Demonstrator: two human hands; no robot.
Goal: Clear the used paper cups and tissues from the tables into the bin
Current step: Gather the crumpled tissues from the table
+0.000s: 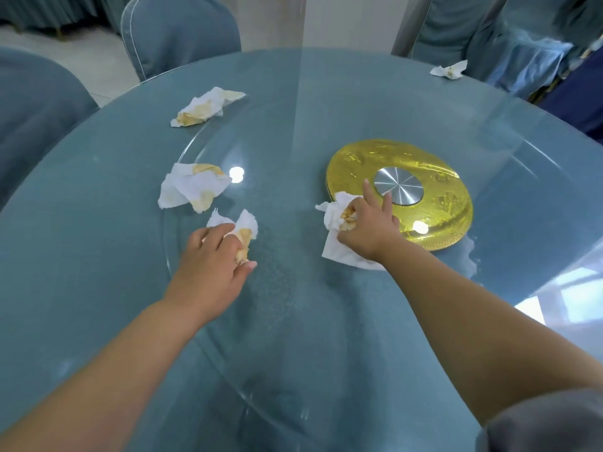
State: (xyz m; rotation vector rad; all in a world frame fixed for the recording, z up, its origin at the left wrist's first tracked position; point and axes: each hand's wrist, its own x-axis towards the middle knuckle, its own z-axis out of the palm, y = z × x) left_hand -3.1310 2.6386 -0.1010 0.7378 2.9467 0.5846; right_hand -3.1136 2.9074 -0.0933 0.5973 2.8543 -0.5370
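While both hands work the near half of the round tabletop [81,177], the stock stands thus. Item one: crumpled stained tissue [245,227], on the glass turntable [280,151] left of centre, pinched between the thumb and curled fingers of the left grip [208,256]. Item two: flat-tailed tissue [336,249], touching the near-left edge of the gold hub plate [440,203]; the right grip [368,230] bunches its stained middle under thumb and palm, two fingers straying forward over the plate. Items three to five, loose and untouched: folded tissue [189,187] just beyond the left grip, long tissue [205,107] further out near the left rim, small tissue [449,70] at the far right edge. No paper cups or bin in view. Handling, by judgement: all pieces nearly weightless, soft, apt to tear where damp or greasy, and slick on glass; best gathered at the wadded centre rather than by a trailing corner, several to one hand. Blue-covered chairs [179,31] ring the table.
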